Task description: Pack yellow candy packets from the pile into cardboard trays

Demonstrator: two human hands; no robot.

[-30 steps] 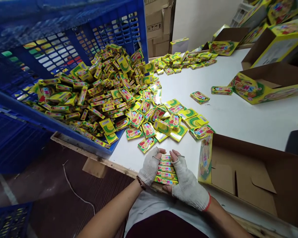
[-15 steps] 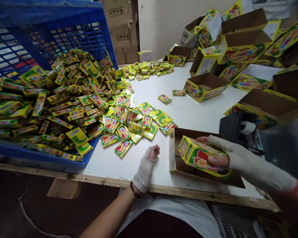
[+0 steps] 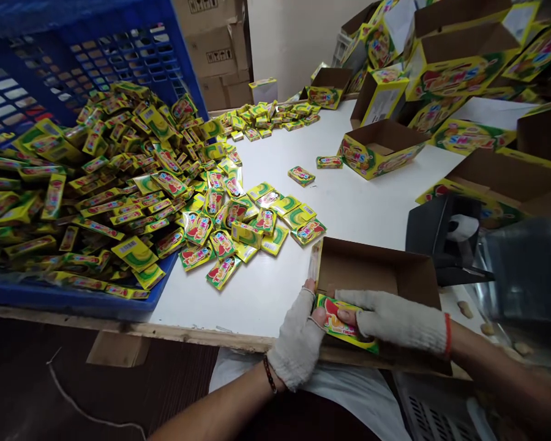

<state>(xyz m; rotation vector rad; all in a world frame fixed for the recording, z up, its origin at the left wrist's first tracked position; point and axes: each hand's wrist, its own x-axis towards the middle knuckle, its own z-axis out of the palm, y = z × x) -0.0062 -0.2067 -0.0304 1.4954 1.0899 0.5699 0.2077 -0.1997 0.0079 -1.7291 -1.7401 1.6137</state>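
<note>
Both my hands wear white fingerless gloves. My right hand (image 3: 395,318) presses a stack of small yellow packets (image 3: 342,326) down into the near left corner of an open brown carton (image 3: 376,269) at the table's front edge. My left hand (image 3: 298,337) grips the carton's near left corner, thumb on the stack. Loose yellow packets (image 3: 239,226) lie spread on the white table just beyond, spilling from a tilted blue crate (image 3: 73,300).
More open yellow cartons (image 3: 376,150) crowd the far right of the table (image 3: 371,208). A second heap of packets (image 3: 266,116) lies at the back. A black tape dispenser (image 3: 445,239) stands right of my carton. Brown shipping boxes (image 3: 215,61) stand behind the crate.
My right hand carried the stack from above the carton down into its near left corner. My left hand moved right from the table to the carton's corner.
</note>
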